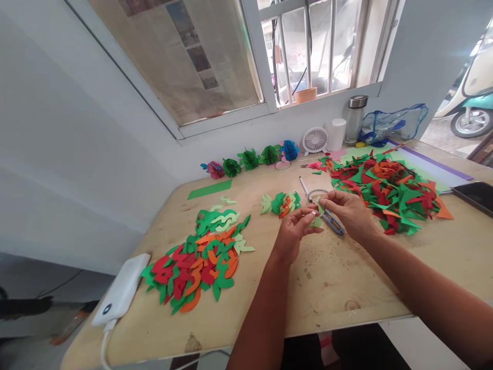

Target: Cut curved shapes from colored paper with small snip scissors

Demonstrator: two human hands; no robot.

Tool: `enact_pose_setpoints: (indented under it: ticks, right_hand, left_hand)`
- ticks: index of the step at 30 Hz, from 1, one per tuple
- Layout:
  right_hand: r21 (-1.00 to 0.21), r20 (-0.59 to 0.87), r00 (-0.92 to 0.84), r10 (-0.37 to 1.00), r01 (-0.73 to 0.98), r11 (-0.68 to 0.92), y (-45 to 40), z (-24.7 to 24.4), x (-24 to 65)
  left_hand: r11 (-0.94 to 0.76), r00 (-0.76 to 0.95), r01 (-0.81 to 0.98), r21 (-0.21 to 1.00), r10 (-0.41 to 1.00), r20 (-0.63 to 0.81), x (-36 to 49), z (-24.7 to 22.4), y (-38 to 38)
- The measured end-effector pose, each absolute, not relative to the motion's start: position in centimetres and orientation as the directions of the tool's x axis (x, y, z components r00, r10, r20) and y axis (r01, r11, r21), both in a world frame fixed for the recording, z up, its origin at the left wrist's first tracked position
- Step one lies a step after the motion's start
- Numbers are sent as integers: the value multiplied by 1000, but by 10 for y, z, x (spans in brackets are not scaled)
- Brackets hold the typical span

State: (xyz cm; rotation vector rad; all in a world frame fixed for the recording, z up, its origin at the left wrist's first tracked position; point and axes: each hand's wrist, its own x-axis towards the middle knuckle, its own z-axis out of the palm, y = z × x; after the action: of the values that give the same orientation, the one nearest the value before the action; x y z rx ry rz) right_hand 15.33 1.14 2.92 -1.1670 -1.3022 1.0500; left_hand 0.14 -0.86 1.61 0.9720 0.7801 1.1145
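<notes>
Over the middle of the table, my left hand [296,228] pinches a light green paper piece [316,222] between thumb and fingers. My right hand [348,211] is closed at the upper part of the same light green paper, its fingertips almost meeting the left ones. A small white spot shows at the left fingertips; I cannot tell what it is. Beneath the hands lies a blue-grey tool [333,223], partly covered, beside a white pen [304,186] and a thin ring [319,192]. Just beyond the left hand sits a small group of green and orange paper cutouts [285,203].
Curved paper cutouts [200,262] are heaped at left, near a white power bank [122,288]. Paper scraps [393,187] pile up at right, by a phone [475,196]. Paper ornaments [250,159], a small fan [315,140] and a glass bottle [355,121] stand along the wall.
</notes>
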Motion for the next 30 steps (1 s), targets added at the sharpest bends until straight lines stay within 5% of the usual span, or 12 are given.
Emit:
enact_pose_setpoints:
  ticks: [30]
  right_hand:
    - [-992, 104, -34, 994, 72, 107, 14, 28, 156]
  left_hand:
    - [-58, 241, -213, 975, 964, 110, 3, 20, -10]
